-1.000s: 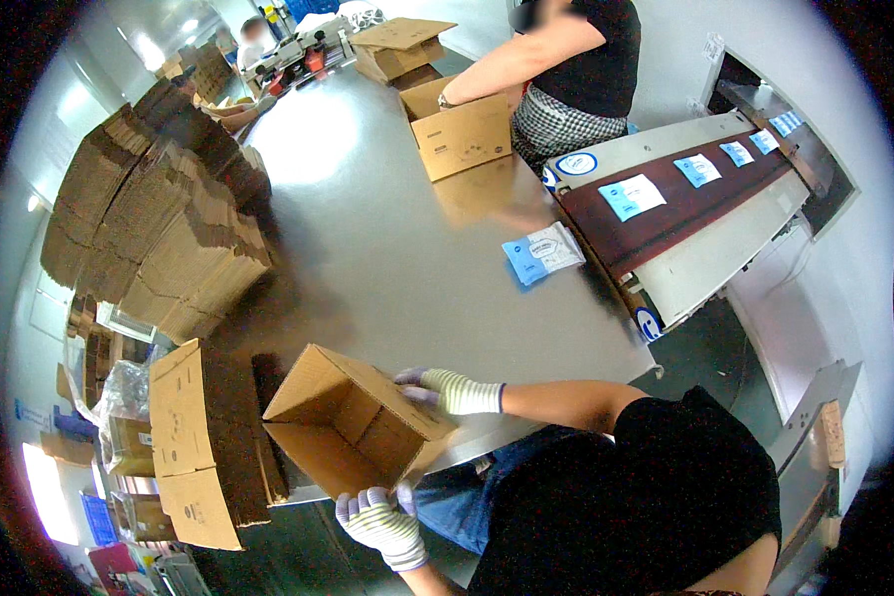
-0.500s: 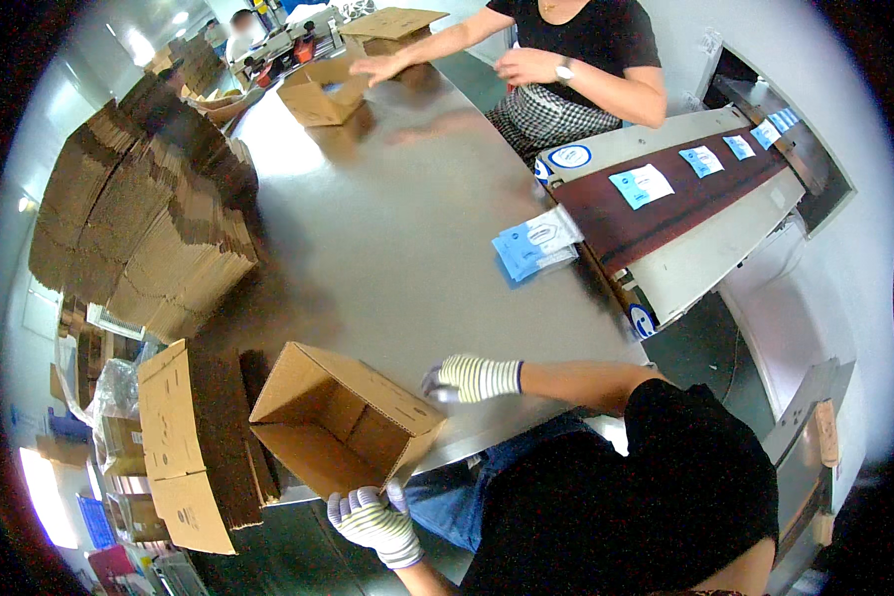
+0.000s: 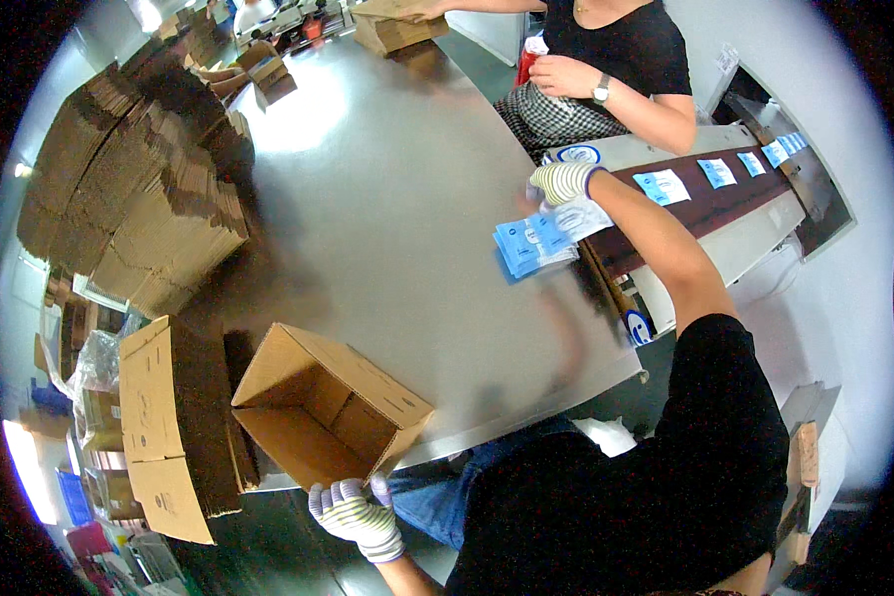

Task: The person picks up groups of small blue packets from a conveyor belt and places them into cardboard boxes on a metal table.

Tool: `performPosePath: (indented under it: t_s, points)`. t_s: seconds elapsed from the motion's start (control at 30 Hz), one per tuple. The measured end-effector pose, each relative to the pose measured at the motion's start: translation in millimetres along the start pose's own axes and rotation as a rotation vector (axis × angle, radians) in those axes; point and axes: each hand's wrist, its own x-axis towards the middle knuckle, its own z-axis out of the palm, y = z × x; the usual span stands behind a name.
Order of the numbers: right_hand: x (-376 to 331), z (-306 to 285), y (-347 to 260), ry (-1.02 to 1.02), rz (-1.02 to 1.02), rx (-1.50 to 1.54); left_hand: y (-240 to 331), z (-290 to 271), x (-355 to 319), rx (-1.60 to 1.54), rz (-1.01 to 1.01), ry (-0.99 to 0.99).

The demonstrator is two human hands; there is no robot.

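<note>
At the near edge of the grey metal worktable (image 3: 397,228), we see our left hand (image 3: 356,514) in a striped knit glove, and its fingers are closed on the lower rim of an open brown cardboard box (image 3: 328,407). This box lies tilted on its side at the near left corner of the table, with its open mouth turned to the left and partly over the edge. Our right hand (image 3: 564,194), gloved in the same way, is stretched far to the right edge of the table. It rests on a small stack of blue and white flat packets (image 3: 533,244), and the fingers are bent down on the top packet; we cannot tell if they really grip it, because the hand is a little blurred. The stack lies just beside a dark brown conveyor belt (image 3: 710,204), which carries more packets of the same kind in a row. To the left of the box, a bundle of flat folded cartons (image 3: 159,427) stands on its edge, and a big pile of flattened cardboard (image 3: 139,199) fills the left side of the table. At the far edge another person (image 3: 616,70) in a black shirt is sitting.
</note>
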Motion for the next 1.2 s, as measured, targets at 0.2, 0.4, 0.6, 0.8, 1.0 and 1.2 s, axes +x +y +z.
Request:
performPosePath:
  t_s: [0.2,0.4,0.6,0.8,1.0,1.2]
  points:
    - [63.0,55.8,25.8,-0.309,-0.085,0.011,-2.6,4.7,-0.5,0.004,0.004,0.032]
    - [-14.6,48.2,-81.0,-0.252,-0.082,0.020,-4.2,4.3,-1.0,-0.001,0.014,0.070]
    - [-90.1,119.7,-186.0,0.098,-0.102,-0.070,-5.2,4.1,-3.6,-0.045,-0.002,0.019]
    - [-102.0,105.1,-183.4,0.470,-0.309,0.695,14.4,0.7,-9.2,-0.002,0.070,0.012]
    - [-140.9,-33.1,-296.8,0.728,-1.405,0.460,42.2,-5.9,-18.7,0.021,0.125,-0.020]
    - [-119.7,-14.3,-372.9,0.418,-0.828,-0.113,60.0,-16.7,-25.9,0.039,0.172,-0.106]
